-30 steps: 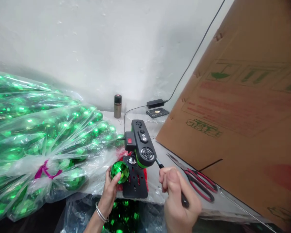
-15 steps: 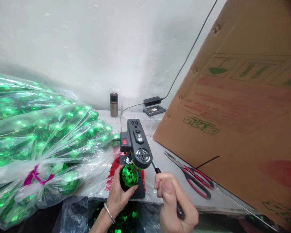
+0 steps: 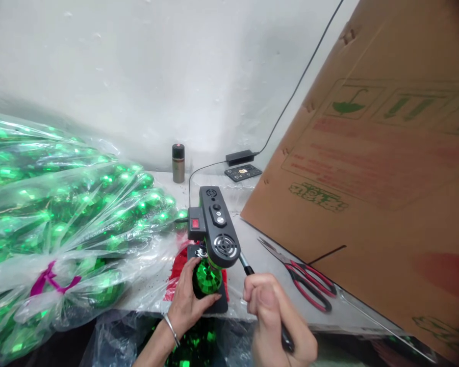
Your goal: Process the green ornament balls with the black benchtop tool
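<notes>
Left hand (image 3: 186,299): shiny faceted ball (image 3: 209,279) | right hand (image 3: 279,318): slim black-handled lever (image 3: 247,267)

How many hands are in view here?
2: the left hand holds a green ball at the near end of the black machine; the right hand grips the lever.

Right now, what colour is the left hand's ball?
The faceted ball is green, shown in the head view.
</notes>
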